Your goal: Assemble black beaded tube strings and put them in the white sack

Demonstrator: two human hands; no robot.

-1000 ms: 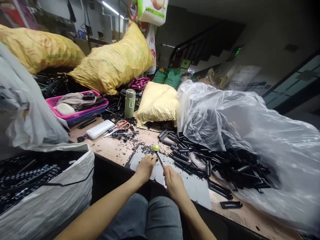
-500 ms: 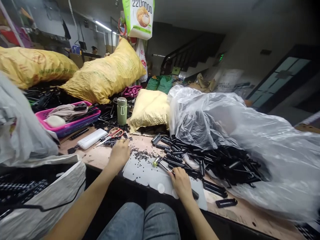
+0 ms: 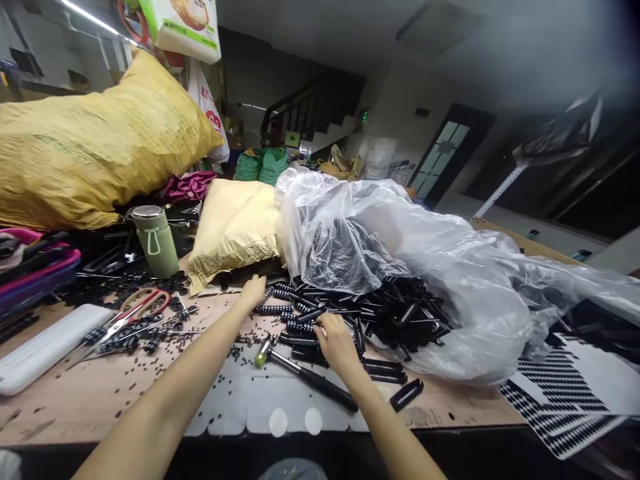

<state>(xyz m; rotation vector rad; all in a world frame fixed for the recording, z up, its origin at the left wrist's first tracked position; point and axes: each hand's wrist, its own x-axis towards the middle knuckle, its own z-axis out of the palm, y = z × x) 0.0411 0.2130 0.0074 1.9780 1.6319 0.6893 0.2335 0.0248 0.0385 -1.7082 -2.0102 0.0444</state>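
Note:
My left hand [image 3: 254, 291] reaches to the front edge of the pale yellow sack [image 3: 240, 220], beside the black studded pieces [image 3: 275, 309]. Its fingers are bent together; what they hold, if anything, is hidden. My right hand [image 3: 336, 339] is at the right end of the studded pieces, next to the black plastic pieces [image 3: 305, 339]. Its fingers and thumb are curled in, and I cannot make out what is between them. A hammer [image 3: 320, 385] with a yellow-green tip and a dark handle lies on the pale mat [image 3: 250, 393], touched by neither hand.
Clear plastic sheeting [image 3: 460, 287] covers a heap of black parts [image 3: 405, 310] on the right. Scissors [image 3: 120, 320], a white oblong object [image 3: 53, 347] and a green flask [image 3: 159, 247] stand or lie at left. Tiny dark bits are scattered over the tabletop [image 3: 135, 393].
The hammer has left my right hand and lies on the mat. Both hands have moved forward to the black pieces, the left one also rightward. The head view has turned right and come closer.

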